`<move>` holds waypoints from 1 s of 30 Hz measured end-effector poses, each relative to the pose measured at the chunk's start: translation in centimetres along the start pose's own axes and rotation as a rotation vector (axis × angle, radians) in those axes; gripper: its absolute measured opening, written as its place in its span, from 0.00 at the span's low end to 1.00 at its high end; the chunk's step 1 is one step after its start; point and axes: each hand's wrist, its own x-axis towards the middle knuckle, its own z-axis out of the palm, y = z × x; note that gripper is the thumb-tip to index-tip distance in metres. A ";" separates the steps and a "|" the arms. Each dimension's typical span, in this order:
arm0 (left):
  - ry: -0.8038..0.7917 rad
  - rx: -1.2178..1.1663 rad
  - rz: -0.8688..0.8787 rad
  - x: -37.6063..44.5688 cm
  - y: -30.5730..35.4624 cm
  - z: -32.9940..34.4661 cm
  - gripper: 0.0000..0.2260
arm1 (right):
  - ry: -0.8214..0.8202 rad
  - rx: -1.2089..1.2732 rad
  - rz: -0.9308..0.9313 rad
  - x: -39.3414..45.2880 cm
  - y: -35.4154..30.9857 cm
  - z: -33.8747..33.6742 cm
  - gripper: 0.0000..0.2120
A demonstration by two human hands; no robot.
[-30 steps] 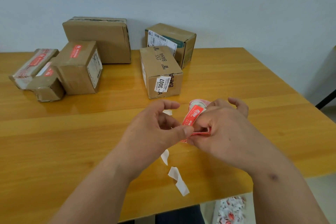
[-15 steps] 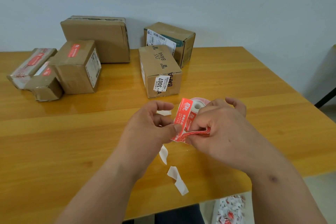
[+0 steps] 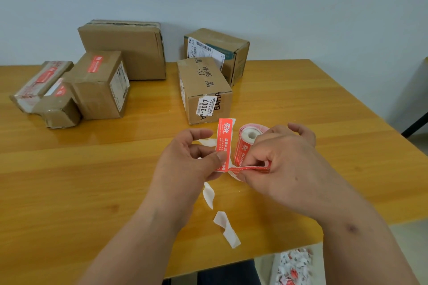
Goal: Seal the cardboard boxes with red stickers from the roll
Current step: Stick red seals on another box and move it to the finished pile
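While peeling: left hand point(image 3: 185, 159) pinches red sticker point(image 3: 223, 143) | right hand point(image 3: 278, 162) grips roll point(image 3: 245, 143) | next: tear free, press on BAHA box point(image 3: 203, 90)

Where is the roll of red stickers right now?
In the head view the sticker roll sits right of centre, held in the right hand, just in front of the box marked 3007 on the wooden table.

Sticker roll point(image 3: 249, 136) half hidden behind right hand point(image 3: 284, 164)
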 end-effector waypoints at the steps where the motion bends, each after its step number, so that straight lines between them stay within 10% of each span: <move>1: 0.010 -0.005 -0.003 0.1 0.0 0.0 0.16 | 0.004 0.003 -0.001 0.0 0.0 0.0 0.11; 16: 0.096 -0.191 -0.043 0.6 0.2 -0.8 0.18 | 0.010 -0.008 0.055 0.0 -0.3 -0.4 0.04; 24: 0.048 -0.180 -0.007 0.1 1.0 -0.8 0.17 | 0.270 0.060 0.084 0.4 -0.9 0.1 0.06; 30: -0.005 -0.260 0.022 -0.7 1.8 -0.8 0.20 | 0.067 0.366 0.074 -0.2 -2.6 0.8 0.08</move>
